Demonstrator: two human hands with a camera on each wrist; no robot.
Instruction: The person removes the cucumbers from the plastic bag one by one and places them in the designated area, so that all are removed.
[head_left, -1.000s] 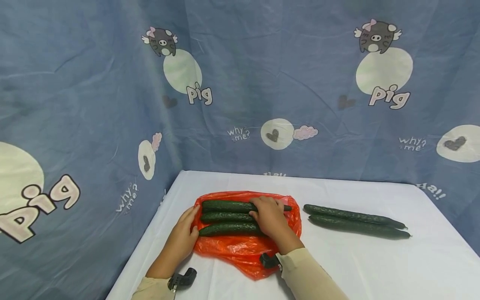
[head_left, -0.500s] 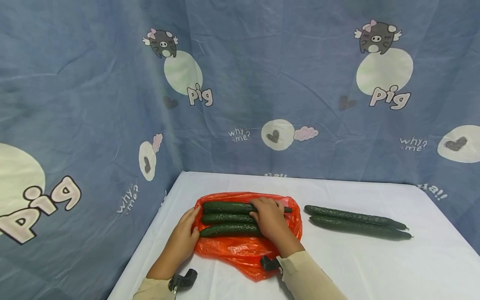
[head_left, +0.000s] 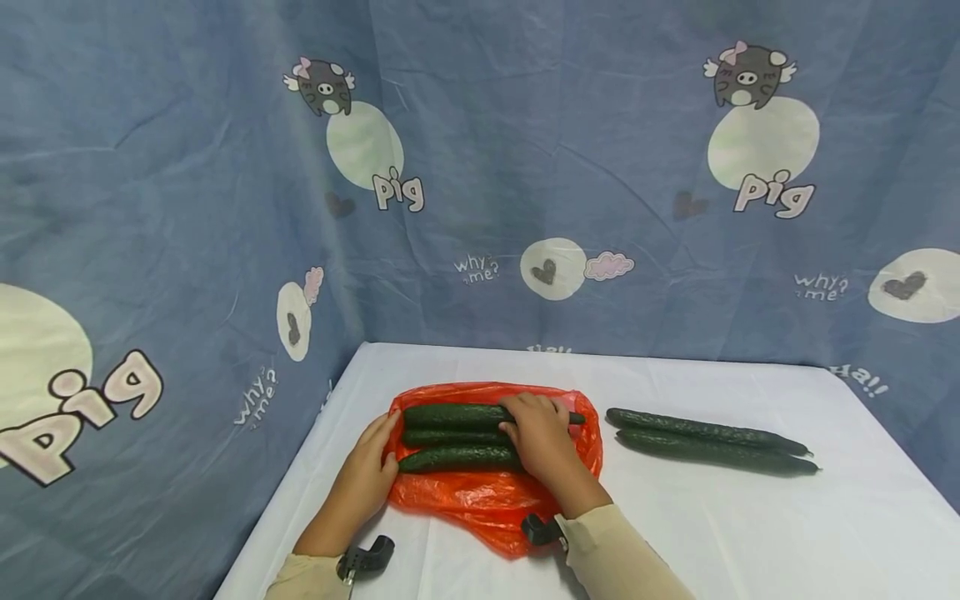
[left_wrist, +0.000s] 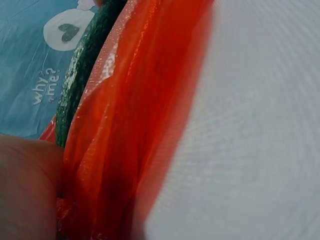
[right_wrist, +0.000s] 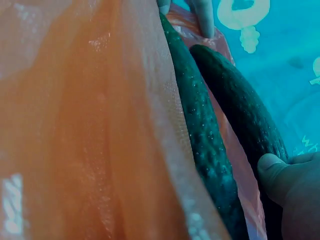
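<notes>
Inside a red plastic bag (head_left: 468, 492) spread on the table lie 3 dark green cucumbers, side by side. The right hand (head_left: 543, 433) reaches over them and grips the farthest cucumber (head_left: 453, 415); its thumb (right_wrist: 272, 167) presses that cucumber in the right wrist view. Partly covered by the far one is the middle cucumber (head_left: 450, 437), and the nearest cucumber (head_left: 457, 458) runs under the right hand. At the bag's left edge, the left hand (head_left: 367, 467) holds the rim, fingers over it and thumb near the nearest cucumber's end. The right ends of the nearer two are hidden.
Two more cucumbers, a far one (head_left: 697, 426) and a near one (head_left: 712, 452), lie together right of the bag. White cloth covers the table (head_left: 750, 533). A blue printed curtain (head_left: 480, 150) hangs behind and to the left.
The farthest cucumber has shifted slightly toward the near side and covers more of the middle one. Both hands stay in nearly the same places.
</notes>
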